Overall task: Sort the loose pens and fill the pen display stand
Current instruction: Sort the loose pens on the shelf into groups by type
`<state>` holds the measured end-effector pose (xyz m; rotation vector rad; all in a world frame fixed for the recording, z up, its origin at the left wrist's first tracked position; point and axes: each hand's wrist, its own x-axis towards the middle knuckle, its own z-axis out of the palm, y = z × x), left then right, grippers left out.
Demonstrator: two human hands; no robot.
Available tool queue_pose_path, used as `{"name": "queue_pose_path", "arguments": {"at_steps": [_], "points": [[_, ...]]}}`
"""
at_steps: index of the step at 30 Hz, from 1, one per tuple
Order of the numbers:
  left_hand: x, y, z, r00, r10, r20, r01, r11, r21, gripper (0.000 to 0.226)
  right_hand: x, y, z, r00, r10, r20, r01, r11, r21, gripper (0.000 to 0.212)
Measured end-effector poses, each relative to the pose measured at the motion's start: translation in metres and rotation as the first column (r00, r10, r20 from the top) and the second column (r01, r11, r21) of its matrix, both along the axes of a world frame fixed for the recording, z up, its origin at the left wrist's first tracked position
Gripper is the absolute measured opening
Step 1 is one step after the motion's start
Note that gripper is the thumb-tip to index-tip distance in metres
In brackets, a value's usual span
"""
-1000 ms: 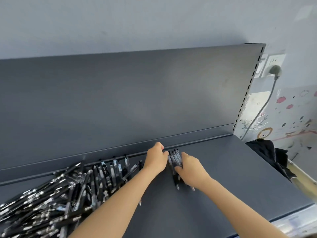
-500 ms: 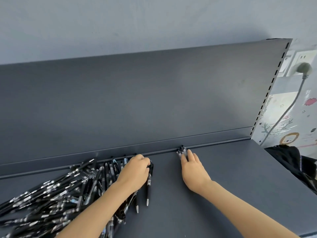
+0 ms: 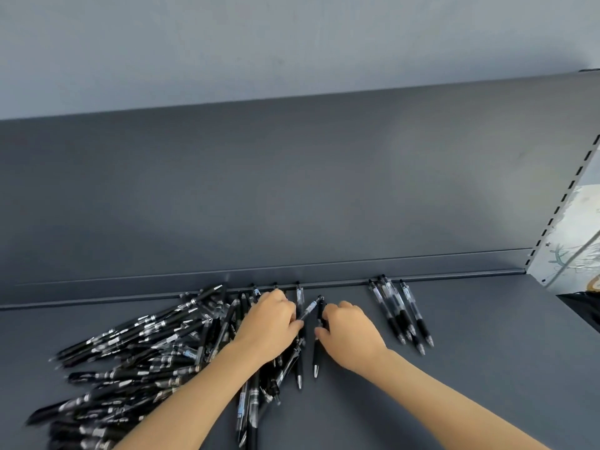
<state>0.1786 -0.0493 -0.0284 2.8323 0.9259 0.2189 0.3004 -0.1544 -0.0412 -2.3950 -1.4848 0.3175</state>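
Observation:
A big heap of loose black pens (image 3: 136,349) covers the left half of the dark grey shelf (image 3: 470,378). A small tidy group of several black pens (image 3: 397,311) lies side by side at the right, tops against the shelf's back ledge. My left hand (image 3: 271,324) rests on the right edge of the heap, its fingers pinching one pen (image 3: 310,309) that sticks up and to the right. My right hand (image 3: 349,334) sits just beside it, fingers curled round a single black pen (image 3: 316,358) lying tip toward me. No pen display stand is in view.
The shelf's upright back panel (image 3: 292,190) rises behind a low ledge (image 3: 324,280). A perforated upright (image 3: 565,203) ends the panel at the right, with a patterned wall (image 3: 584,241) beyond it. The grey wall (image 3: 292,43) fills the top.
My right hand left the small pen group at the back ledge and came left to a single pen by the heap. My left hand now pinches a pen. The camera turned left.

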Motion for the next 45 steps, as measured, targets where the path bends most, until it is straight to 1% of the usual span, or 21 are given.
{"name": "queue_pose_path", "arguments": {"at_steps": [3, 7, 9, 12, 13, 16, 18, 20, 22, 24, 25, 27, 28, 30, 32, 34, 36, 39, 41, 43, 45], "points": [[-0.004, -0.005, 0.003, 1.0, -0.018, 0.002, 0.018, 1.0, 0.007, 0.031, -0.006, 0.008, 0.005, 0.998, -0.05, -0.047, 0.048, 0.998, -0.041, 0.022], [-0.021, -0.013, 0.013, 0.998, 0.006, 0.054, -0.006, 1.0, 0.011, 0.029, -0.001, 0.01, 0.014, 0.974, -0.133, -0.181, 0.111, 0.986, -0.126, 0.03], [-0.03, -0.021, 0.018, 1.0, 0.01, 0.003, -0.01, 1.0, -0.01, 0.029, -0.003, 0.012, 0.016, 0.972, -0.146, -0.185, 0.117, 0.981, -0.157, 0.029], [-0.037, -0.03, 0.019, 0.985, -0.012, -0.173, 0.015, 1.0, 0.014, 0.032, -0.007, 0.012, 0.015, 0.973, -0.14, -0.181, 0.11, 0.979, -0.17, 0.028], [-0.038, -0.032, 0.018, 0.979, -0.011, -0.204, 0.016, 1.0, 0.021, 0.031, -0.007, 0.011, 0.016, 0.975, -0.14, -0.175, 0.11, 0.979, -0.17, 0.028], [-0.034, -0.035, 0.016, 0.98, 0.008, -0.201, -0.011, 1.0, -0.014, 0.028, 0.0, 0.006, 0.019, 0.971, -0.162, -0.178, 0.135, 0.979, -0.152, 0.029], [-0.032, -0.036, 0.014, 0.992, 0.05, -0.118, -0.058, 0.996, -0.07, 0.026, 0.003, 0.001, 0.02, 0.96, -0.176, -0.217, 0.151, 0.98, -0.128, 0.032], [-0.032, -0.034, 0.016, 0.99, 0.139, 0.039, -0.13, 0.976, -0.178, 0.027, 0.004, -0.001, 0.018, 0.945, -0.175, -0.277, 0.163, 0.984, -0.065, 0.032], [-0.034, -0.028, 0.023, 0.954, 0.247, 0.17, -0.193, 0.94, -0.282, 0.025, 0.003, -0.002, 0.016, 0.928, -0.163, -0.336, 0.171, 0.985, -0.005, 0.022], [-0.039, -0.02, 0.027, 0.901, 0.35, 0.258, -0.222, 0.88, -0.419, 0.022, -0.004, 0.001, 0.016, 0.916, -0.125, -0.382, 0.157, 0.986, 0.055, 0.013], [-0.041, -0.016, 0.029, 0.868, 0.395, 0.302, -0.218, 0.848, -0.482, 0.02, -0.008, 0.004, 0.016, 0.92, -0.091, -0.38, 0.135, 0.987, 0.089, 0.01], [-0.044, -0.011, 0.029, 0.806, 0.469, 0.362, -0.226, 0.808, -0.544, 0.018, -0.02, 0.011, 0.017, 0.936, -0.014, -0.351, 0.063, 0.99, 0.129, 0.006], [-0.045, -0.011, 0.03, 0.788, 0.49, 0.373, -0.236, 0.8, -0.552, 0.019, -0.025, 0.015, 0.016, 0.937, 0.023, -0.348, 0.022, 0.992, 0.124, 0.008], [-0.047, -0.012, 0.031, 0.77, 0.505, 0.39, -0.245, 0.798, -0.55, 0.022, -0.031, 0.021, 0.012, 0.941, 0.067, -0.333, -0.044, 0.996, 0.075, 0.003], [-0.051, -0.013, 0.034, 0.781, 0.497, 0.377, -0.259, 0.809, -0.528, 0.025, -0.028, 0.021, 0.008, 0.961, 0.045, -0.275, -0.045, 0.999, 0.008, 0.012], [-0.056, -0.013, 0.033, 0.811, 0.478, 0.337, -0.278, 0.822, -0.497, 0.023, -0.022, 0.017, 0.009, 0.985, -0.004, -0.172, -0.006, 0.998, -0.06, 0.021], [-0.062, -0.012, 0.03, 0.826, 0.482, 0.291, -0.31, 0.821, -0.48, 0.017, -0.017, 0.014, 0.013, 0.994, -0.035, -0.104, 0.028, 0.997, -0.066, 0.027], [-0.068, -0.011, 0.026, 0.832, 0.505, 0.232, -0.351, 0.801, -0.485, 0.007, -0.025, 0.018, 0.018, 0.995, -0.007, -0.102, 0.005, 1.0, -0.012, 0.022], [-0.068, -0.014, 0.025, 0.835, 0.505, 0.217, -0.359, 0.8, -0.482, 0.006, -0.037, 0.022, 0.018, 0.993, 0.034, -0.109, -0.041, 0.997, -0.062, 0.019], [-0.068, -0.016, 0.024, 0.837, 0.5, 0.221, -0.364, 0.811, -0.458, 0.008, -0.044, 0.022, 0.018, 0.995, 0.049, -0.089, -0.06, 0.991, -0.122, 0.028], [-0.07, -0.016, 0.023, 0.843, 0.488, 0.225, -0.363, 0.825, -0.433, 0.005, -0.042, 0.021, 0.022, 0.999, 0.028, -0.036, -0.034, 0.985, -0.172, 0.03]]}}
